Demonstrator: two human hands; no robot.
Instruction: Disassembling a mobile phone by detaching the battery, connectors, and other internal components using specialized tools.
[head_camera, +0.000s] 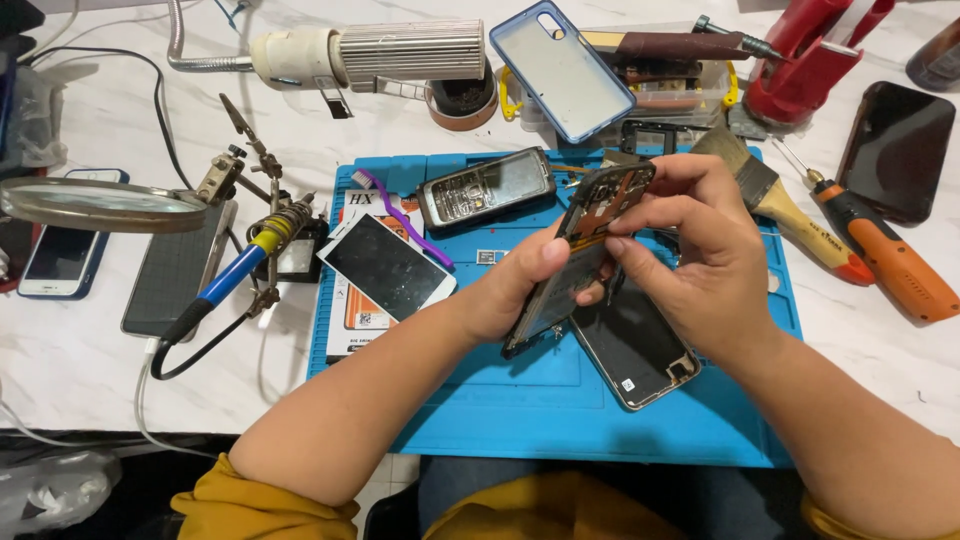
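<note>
My left hand (520, 285) holds an opened phone frame (585, 235) tilted up above the blue work mat (540, 400), thumb pressed on its side. My right hand (700, 250) grips the upper part of the same frame, fingertips pinched at its exposed orange and black insides. Under my hands a dark phone screen panel (630, 345) lies flat on the mat. A white phone with a dark screen (388, 265) rests on a packet at the mat's left, beside a purple-handled brush (405, 225). An old silver keypad phone (487, 187) lies at the mat's top.
A soldering iron with a blue handle (235, 275) sits in its stand left of the mat, near a magnifier (95, 203) and two phones. A paintbrush (780, 205), an orange screwdriver (885, 255), a dark phone (897, 148), a blue phone case (560, 70) and a lamp (370, 55) surround the mat.
</note>
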